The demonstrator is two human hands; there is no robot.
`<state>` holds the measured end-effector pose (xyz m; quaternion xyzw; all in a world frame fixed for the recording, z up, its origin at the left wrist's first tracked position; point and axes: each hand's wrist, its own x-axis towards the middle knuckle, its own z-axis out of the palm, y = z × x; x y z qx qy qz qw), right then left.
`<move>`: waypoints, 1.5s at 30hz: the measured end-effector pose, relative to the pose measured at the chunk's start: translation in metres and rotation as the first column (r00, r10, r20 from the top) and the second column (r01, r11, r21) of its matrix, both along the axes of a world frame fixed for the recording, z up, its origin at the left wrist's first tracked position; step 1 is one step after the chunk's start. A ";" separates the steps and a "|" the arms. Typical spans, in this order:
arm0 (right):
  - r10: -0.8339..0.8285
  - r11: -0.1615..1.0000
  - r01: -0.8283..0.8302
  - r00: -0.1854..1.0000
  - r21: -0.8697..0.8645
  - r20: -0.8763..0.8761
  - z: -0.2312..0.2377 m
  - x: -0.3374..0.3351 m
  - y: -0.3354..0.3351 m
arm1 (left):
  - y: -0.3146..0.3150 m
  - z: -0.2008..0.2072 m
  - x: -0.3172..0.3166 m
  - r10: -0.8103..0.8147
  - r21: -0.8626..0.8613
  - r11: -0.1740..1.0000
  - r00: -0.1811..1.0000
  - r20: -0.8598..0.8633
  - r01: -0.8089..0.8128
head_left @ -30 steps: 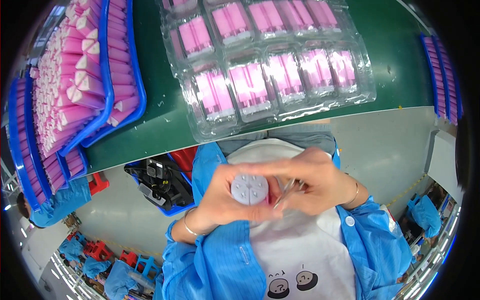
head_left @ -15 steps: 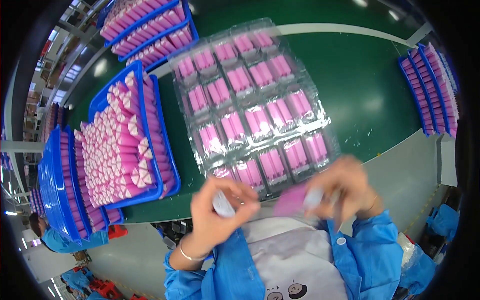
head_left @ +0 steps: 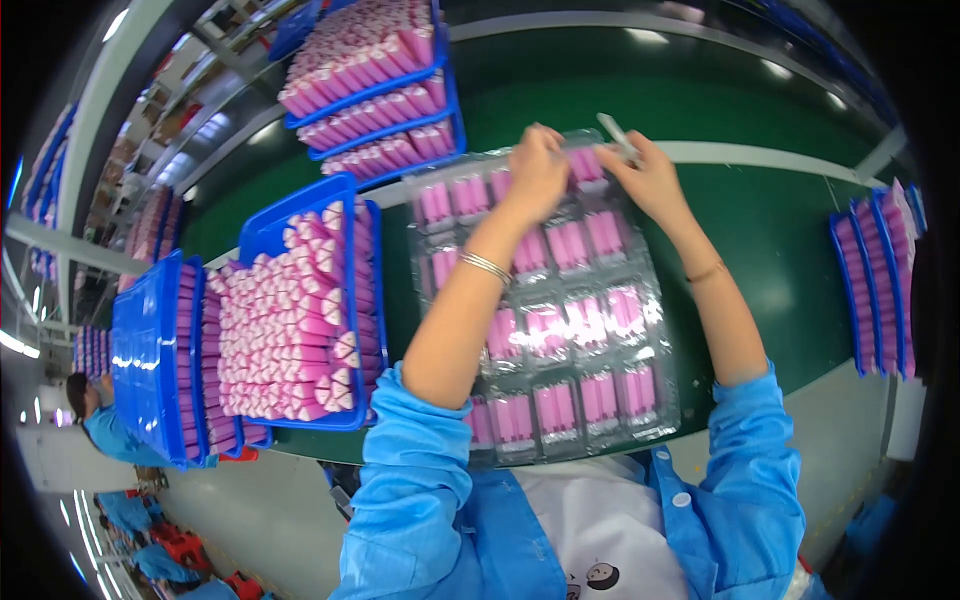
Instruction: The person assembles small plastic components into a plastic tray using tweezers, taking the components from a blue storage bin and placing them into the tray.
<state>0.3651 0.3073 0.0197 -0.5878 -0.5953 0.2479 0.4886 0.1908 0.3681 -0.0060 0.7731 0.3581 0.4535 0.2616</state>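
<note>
Clear plastic, the tray (head_left: 668, 412) seemingly keeps pink pieces (head_left: 557, 408) apart in moulded pockets; at its far edge, the left hand (head_left: 540, 172) curls, contents hidden, near the right hand (head_left: 645, 176), gripping a pale tool (head_left: 611, 128).

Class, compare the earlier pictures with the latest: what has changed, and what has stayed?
The left hand and right hand moved away from the body to the tray's far end. The right hand grips a slim pale item; the pink piece it carried is no longer visibly held, though its release cannot be seen. The tray still lies beside the blue bins on the left.
</note>
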 end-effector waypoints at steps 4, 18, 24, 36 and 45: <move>-0.117 0.993 0.119 0.988 -0.013 0.101 -0.008 0.022 -0.021 | -0.034 0.015 -0.008 -0.006 0.091 0.995 0.895 -0.447 0.052; 0.055 0.996 -0.048 0.994 -0.073 0.098 -0.014 0.010 -0.046 | -0.175 0.233 -0.183 0.305 0.220 0.948 0.855 -0.419 -0.231; 0.073 0.985 -0.080 0.996 -0.150 -0.049 0.012 0.007 -0.083 | -0.037 0.193 -0.286 0.136 -0.164 0.932 0.731 -0.669 -0.323; -0.097 0.983 0.077 0.988 -0.165 -0.116 0.026 -0.011 -0.199 | -0.015 0.147 -0.284 -0.165 -0.427 0.849 0.611 -0.774 -0.312; 0.098 0.995 -0.096 0.993 0.033 -0.066 0.047 -0.073 -0.266 | -0.184 0.233 -0.238 0.259 -0.025 0.965 0.964 -0.055 -0.260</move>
